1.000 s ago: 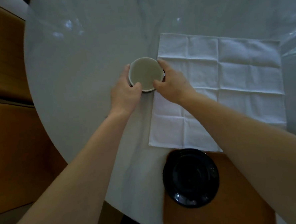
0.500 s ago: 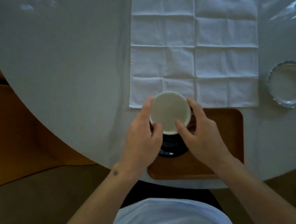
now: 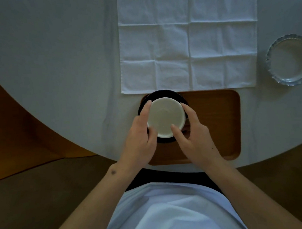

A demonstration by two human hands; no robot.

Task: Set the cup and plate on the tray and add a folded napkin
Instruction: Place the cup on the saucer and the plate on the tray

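Note:
A white cup [image 3: 165,117] sits over the black plate [image 3: 160,94] at the left end of the brown wooden tray [image 3: 216,121]. My left hand [image 3: 139,138] holds the cup's left side, thumb at the near rim. From the other side my right hand [image 3: 195,138] holds it, thumb on the near rim and fingers along the right wall. Whether the cup's base touches the plate is hidden. A white napkin [image 3: 188,41] lies unfolded and flat on the table just beyond the tray.
The round white table [image 3: 55,58] curves away at the near left and right. A fluted clear glass dish [image 3: 289,60] stands at the right edge. My light shirt fills the bottom of the view, with brown floor on both sides.
Both hands carried the cup from the table left of the napkin back toward me and onto the black plate on the tray. The view tilted down toward the table's near edge.

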